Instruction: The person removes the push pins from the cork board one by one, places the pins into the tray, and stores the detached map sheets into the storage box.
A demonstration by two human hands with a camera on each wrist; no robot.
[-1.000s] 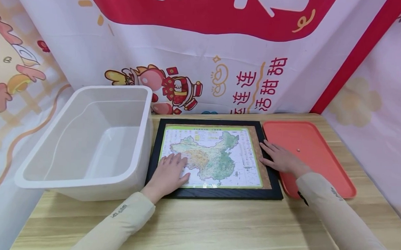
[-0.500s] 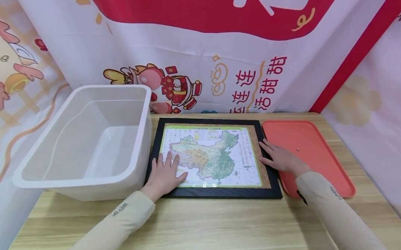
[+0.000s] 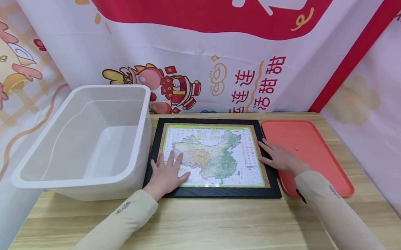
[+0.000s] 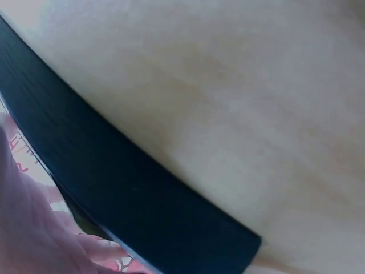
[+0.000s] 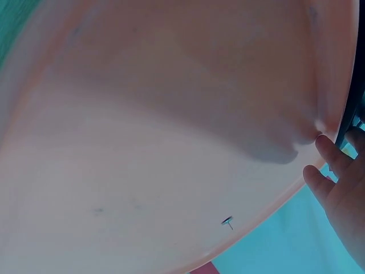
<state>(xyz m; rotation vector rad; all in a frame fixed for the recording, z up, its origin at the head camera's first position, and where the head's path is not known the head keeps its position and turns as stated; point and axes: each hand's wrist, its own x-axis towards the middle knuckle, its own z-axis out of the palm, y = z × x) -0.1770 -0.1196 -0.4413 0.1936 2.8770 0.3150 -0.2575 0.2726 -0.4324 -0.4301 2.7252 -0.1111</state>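
Observation:
A map sheet with a green border [image 3: 219, 155] lies on a cork board [image 3: 267, 179] set in a black wooden frame [image 3: 224, 192]. My left hand [image 3: 164, 175] rests with spread, straight fingers on the map's lower left part, its palm over the frame's near-left corner. In the left wrist view, the frame's dark edge [image 4: 137, 182] runs beside the left hand [image 4: 34, 228]. Over on the right, my right hand [image 3: 279, 157] lays its fingers on the frame's right side, holding nothing. Its fingers also show in the right wrist view, beyond the tray's rim.
A red tray [image 3: 313, 159] lies right of the frame, under the right wrist. In it is a single thumbtack [image 5: 227, 220]. On the left stands a deep white plastic tub [image 3: 141, 137]. The wooden table [image 3: 222, 230] backs onto a printed cloth [image 3: 190, 46].
My left hand first spread its fingers and drew back left, then shifted slightly right. The map sheet slid slightly right on the cork board with it. The right hand stayed on the frame.

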